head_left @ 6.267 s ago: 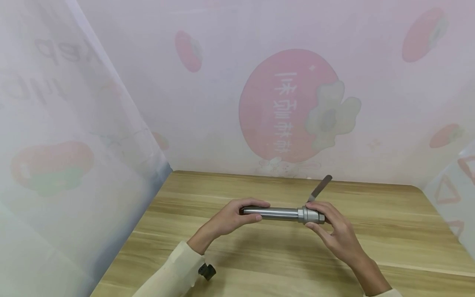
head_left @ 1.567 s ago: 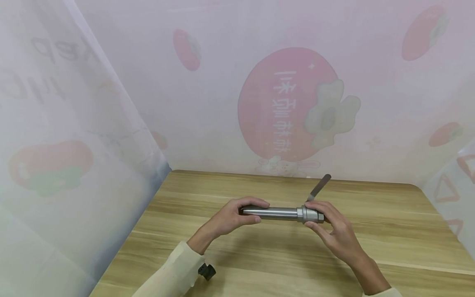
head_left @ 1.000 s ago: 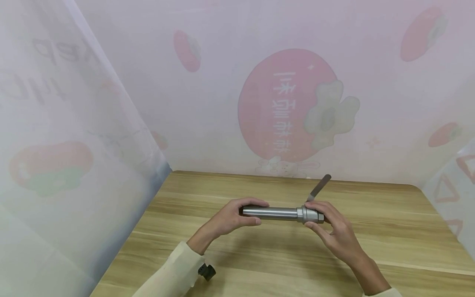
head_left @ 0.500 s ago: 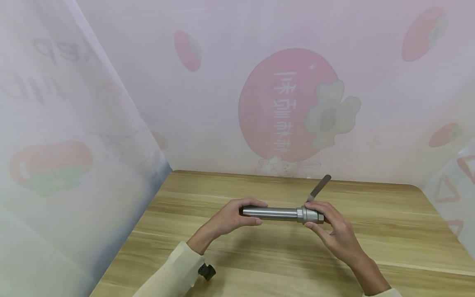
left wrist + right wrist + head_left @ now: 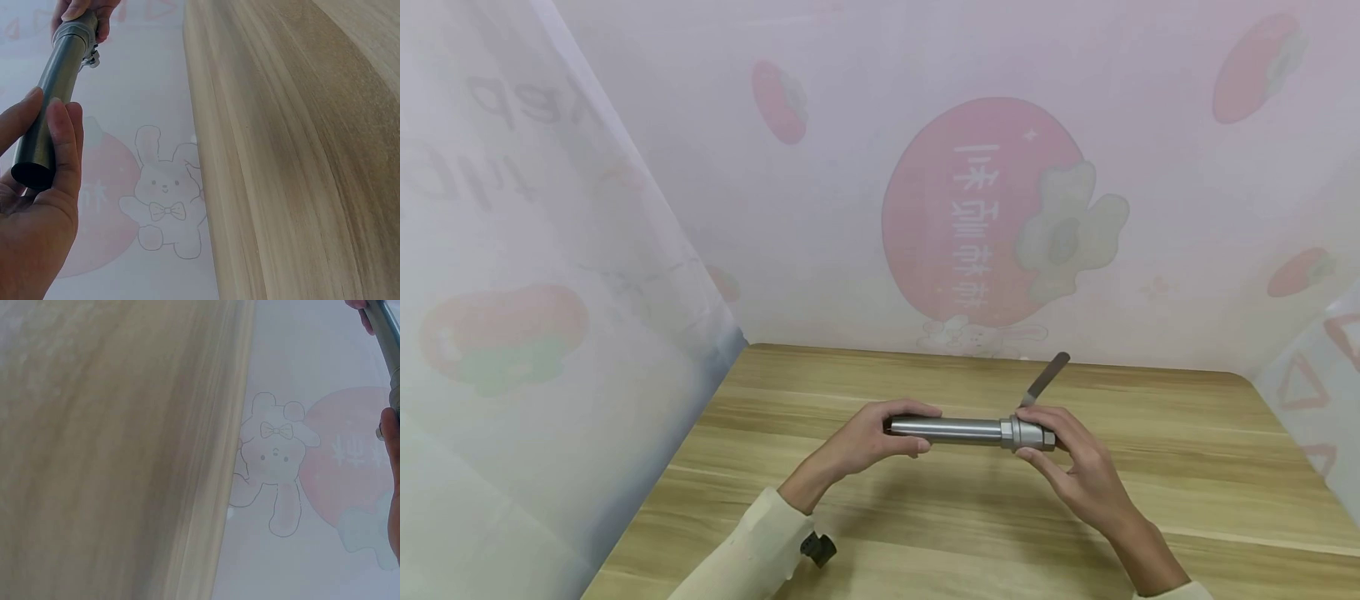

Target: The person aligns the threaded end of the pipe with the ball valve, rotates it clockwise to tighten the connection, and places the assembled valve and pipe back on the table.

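Observation:
A straight, shiny steel pipe [image 5: 962, 430] is held level above the table, joined at its right end to a metal ball valve [image 5: 1028, 434]. The valve's flat lever handle [image 5: 1047, 379] sticks up and away to the right. My left hand [image 5: 861, 437] grips the pipe's left end, thumb in front and fingers behind. In the left wrist view the pipe's dark end [image 5: 34, 175] shows between thumb and fingers. With thumb and fingers, my right hand [image 5: 1086, 475] holds the valve body; its palm side is partly hidden. Only its edge [image 5: 392, 475] appears in the right wrist view.
Beneath the hands lies a wood-grain table [image 5: 925, 533]. A pale printed curtain [image 5: 820, 233] stands along its back edge, with another curtain [image 5: 550, 250] on the left. A small black device [image 5: 818, 549] is at the left sleeve [image 5: 752, 542].

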Tool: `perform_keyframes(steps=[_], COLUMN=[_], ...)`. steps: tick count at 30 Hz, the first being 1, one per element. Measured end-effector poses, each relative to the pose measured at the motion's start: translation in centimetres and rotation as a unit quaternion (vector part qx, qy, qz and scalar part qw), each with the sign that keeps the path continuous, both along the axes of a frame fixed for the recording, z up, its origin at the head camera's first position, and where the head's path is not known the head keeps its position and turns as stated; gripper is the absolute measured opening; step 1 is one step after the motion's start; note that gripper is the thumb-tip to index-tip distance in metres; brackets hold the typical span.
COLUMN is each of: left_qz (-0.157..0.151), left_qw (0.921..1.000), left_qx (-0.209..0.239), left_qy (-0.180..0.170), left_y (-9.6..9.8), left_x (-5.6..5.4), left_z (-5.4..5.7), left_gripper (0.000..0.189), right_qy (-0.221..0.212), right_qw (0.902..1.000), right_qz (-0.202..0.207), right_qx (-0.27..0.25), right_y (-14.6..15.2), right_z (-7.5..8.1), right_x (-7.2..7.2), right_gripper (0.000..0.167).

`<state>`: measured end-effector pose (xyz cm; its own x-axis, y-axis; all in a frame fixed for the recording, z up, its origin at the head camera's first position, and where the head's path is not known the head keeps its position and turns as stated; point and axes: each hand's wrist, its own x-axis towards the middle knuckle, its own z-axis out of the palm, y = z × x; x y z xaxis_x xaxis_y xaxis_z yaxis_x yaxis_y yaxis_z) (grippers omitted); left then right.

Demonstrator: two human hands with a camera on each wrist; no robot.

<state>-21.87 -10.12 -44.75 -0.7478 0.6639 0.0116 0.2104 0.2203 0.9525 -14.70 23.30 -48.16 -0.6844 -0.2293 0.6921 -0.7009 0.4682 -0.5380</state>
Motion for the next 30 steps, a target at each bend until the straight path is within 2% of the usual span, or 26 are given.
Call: perform_keyframes(steps=[11,30], left_qz=[-0.005,-0.006], left_qw=[0.9999,0.9997], left_qx=[0.011,0.019], left_qy=[0.008,0.016], left_y=[-0.12,0.07], left_x=[0.05,-0.17], left_z=[0.11,-0.18], left_gripper=[0.037,0.038], right_qy=[0.014,0.005], right_qw=[0.9999,1.0], right_qz=[0.007,0.003], right_qx=[-0.003,-0.001], right_y=[0.07,0.13], right_z=[-0.19,-0.26], right_x=[-0.19,-0.14], right_gripper=[0.068,0.067])
